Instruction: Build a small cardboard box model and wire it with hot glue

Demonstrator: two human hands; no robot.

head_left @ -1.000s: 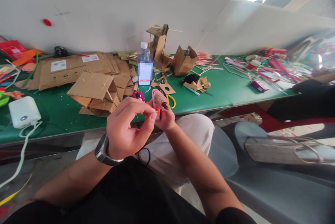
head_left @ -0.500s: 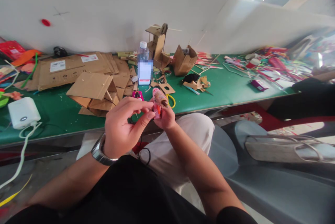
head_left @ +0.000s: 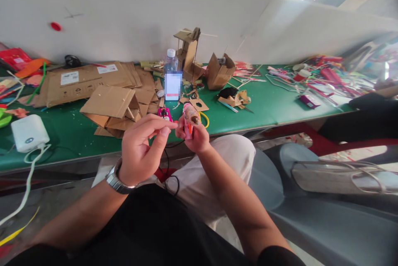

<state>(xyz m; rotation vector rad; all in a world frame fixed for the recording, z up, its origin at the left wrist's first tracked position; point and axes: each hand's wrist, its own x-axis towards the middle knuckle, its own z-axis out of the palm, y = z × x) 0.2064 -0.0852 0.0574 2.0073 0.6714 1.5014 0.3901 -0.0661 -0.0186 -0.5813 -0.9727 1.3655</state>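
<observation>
My right hand (head_left: 199,136) is wrapped round the handle of a pink glue gun (head_left: 190,112) with an orange trigger. Brownish stains cover its front end, which points up toward me. To its left, my left hand (head_left: 144,146) has its fingers stretched out and the thumb close beside them; I see nothing in it. Its index fingertip is close to the right hand's fingers. A black cable (head_left: 168,160) hangs below the hands. Just beyond them on the green table lie a bright pink box-like item (head_left: 164,114) and a yellow ring-shaped handle (head_left: 204,119).
A phone (head_left: 173,85) leans against a water bottle (head_left: 171,64). Cardboard pieces (head_left: 105,101) spread over the left, near a white power bank (head_left: 30,133). A cardboard model (head_left: 189,54) and an open box (head_left: 220,72) stand behind. Another person's sleeve (head_left: 373,110) is at right.
My left hand has drawn back slightly to the left, away from the glue gun, its thumb nearer the fingers. The glue gun has turned a little in my right hand.
</observation>
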